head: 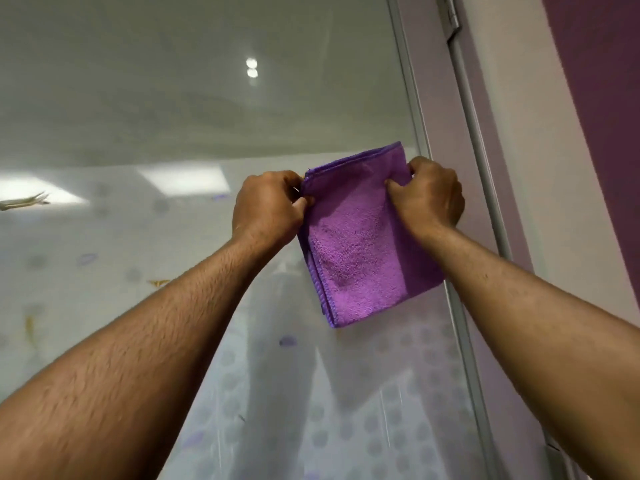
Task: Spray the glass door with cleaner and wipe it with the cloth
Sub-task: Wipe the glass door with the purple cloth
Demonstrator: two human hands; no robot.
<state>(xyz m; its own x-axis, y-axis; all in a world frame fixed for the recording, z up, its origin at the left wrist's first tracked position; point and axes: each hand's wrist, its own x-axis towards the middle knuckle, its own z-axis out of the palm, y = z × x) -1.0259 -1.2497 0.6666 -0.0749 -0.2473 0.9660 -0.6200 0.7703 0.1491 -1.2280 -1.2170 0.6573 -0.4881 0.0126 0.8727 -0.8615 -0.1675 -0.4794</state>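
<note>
A folded purple microfibre cloth [356, 244] hangs in front of the glass door [207, 133], close to the door's right edge. My left hand [268, 207] pinches the cloth's upper left corner between thumb and fingers. My right hand [429, 195] grips the upper right corner the same way. Both arms are raised and stretched forward. The glass shows reflections of ceiling lights and a dim figure, with a dotted pattern lower down. No spray bottle is in view.
A grey metal door frame [415, 109] runs down the right side of the glass. Beyond it stand a pale lilac wall [512, 98], a hinge [452, 19] at the top, and a dark purple panel [602, 81] at far right.
</note>
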